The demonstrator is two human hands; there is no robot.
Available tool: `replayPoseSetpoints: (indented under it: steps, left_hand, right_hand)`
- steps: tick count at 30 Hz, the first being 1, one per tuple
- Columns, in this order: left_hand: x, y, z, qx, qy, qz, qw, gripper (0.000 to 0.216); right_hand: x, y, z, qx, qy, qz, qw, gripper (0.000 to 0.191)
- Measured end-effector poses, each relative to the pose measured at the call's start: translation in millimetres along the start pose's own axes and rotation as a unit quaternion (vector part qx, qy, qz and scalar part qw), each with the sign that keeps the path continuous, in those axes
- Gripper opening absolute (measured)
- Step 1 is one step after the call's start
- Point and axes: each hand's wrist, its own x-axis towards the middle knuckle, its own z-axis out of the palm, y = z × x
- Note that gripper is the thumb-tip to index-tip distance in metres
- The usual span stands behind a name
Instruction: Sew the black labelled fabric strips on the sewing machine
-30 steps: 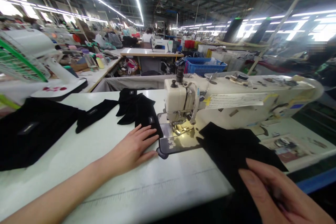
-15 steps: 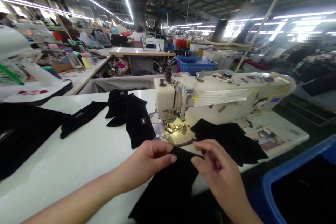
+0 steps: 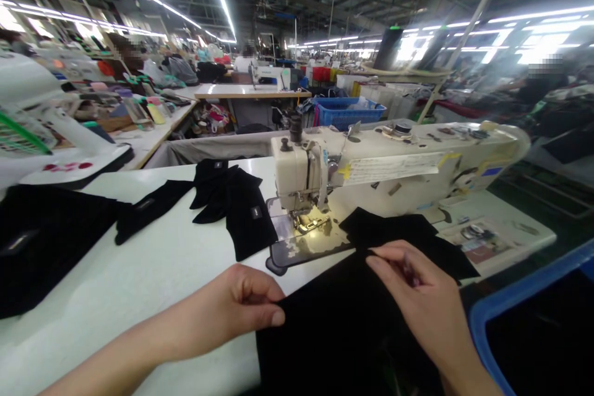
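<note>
A black fabric piece (image 3: 334,322) is stretched between my two hands in front of the sewing machine (image 3: 301,173). My left hand (image 3: 236,306) pinches its upper left corner between thumb and forefinger. At the upper right corner, my right hand (image 3: 413,284) grips the cloth the same way. The machine's presser foot (image 3: 312,223) stands over a worn metal plate (image 3: 315,250), lit yellow, with no cloth under it. Right of the foot lies a pile of black fabric pieces (image 3: 399,232). Left of it, a black piece with a small label (image 3: 250,223) rests on the table.
More black pieces (image 3: 153,207) lie along the white table (image 3: 185,266), and a larger one (image 3: 51,241) is at the left. A white fan (image 3: 55,130) stands at the back left. A blue bin (image 3: 480,322) holding dark material is at my right. Behind the machine sits a blue basket (image 3: 348,114).
My hands have moved apart, the left one leftward and the right one rightward. The black fabric between them is now spread wide, and the right hand's fingers have closed on its corner.
</note>
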Motion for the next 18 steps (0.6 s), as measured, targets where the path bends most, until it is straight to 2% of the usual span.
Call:
replayPoseSetpoints:
  steps: [3,4,7,9,11,12,15,18]
  left_hand:
    - [-14.1,10.7,6.2,-0.002,-0.051,0.056,0.997,0.043]
    - [-15.3,13.9,9.7,-0.009,-0.039,0.086,0.996,0.043]
    - [-9.2,19.6,20.5,-0.001,0.053,0.166,0.985,0.03]
    - [-1.3,20.5,26.0,0.013,0.031,0.201,0.979,0.05]
    - [6.0,19.9,29.0,0.007,-0.028,0.222,0.975,0.059]
    - [8.8,19.1,29.5,0.0,-0.037,0.231,0.972,0.06]
    - [12.5,16.2,26.7,0.0,-0.018,0.246,0.969,0.06]
    - [10.6,17.0,20.0,0.047,-0.005,0.24,0.97,0.058]
  right_hand:
    - [-3.1,-2.9,1.1,0.026,-0.113,-0.013,0.993,0.008]
    - [-4.8,-6.2,1.8,0.055,-0.148,-0.026,0.987,0.007]
    - [-10.3,-18.7,3.2,0.152,-0.25,-0.099,0.951,0.008]
    - [-12.9,-24.4,4.7,0.173,-0.285,-0.14,0.932,0.01]
    - [-13.8,-25.9,7.6,0.146,-0.285,-0.181,0.93,0.016]
    - [-13.9,-25.4,9.6,0.127,-0.275,-0.21,0.93,0.02]
    - [-14.5,-23.6,17.3,0.095,-0.234,-0.287,0.924,0.036]
    - [-20.3,-26.2,27.6,0.112,-0.165,-0.277,0.94,0.036]
